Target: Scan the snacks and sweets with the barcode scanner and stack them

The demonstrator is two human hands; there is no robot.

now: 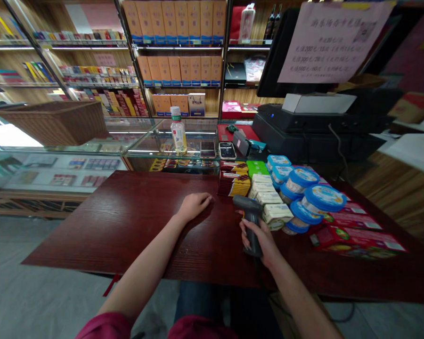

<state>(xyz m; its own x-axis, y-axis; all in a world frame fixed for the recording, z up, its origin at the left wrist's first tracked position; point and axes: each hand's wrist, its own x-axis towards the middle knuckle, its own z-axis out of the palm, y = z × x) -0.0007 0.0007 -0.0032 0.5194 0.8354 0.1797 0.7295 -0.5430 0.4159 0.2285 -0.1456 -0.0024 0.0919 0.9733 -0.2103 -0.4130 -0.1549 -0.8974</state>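
My right hand is wrapped round the handle of a dark grey barcode scanner, held upright with its head pointing left. Just beyond it stands a row of cream-coloured small boxes, with dark red and yellow packets to their left. Blue-lidded tubs are stacked to the right of the boxes. My left hand rests on the dark red wooden tabletop, fingers curled in loosely, with nothing visible in them. It lies a little short of the packets.
Red fruit-printed boxes lie at the right. A green pack sits behind the cream boxes. Beyond the table are a glass counter with a drink bottle and two phones, a wicker basket, a monitor and stocked shelves.
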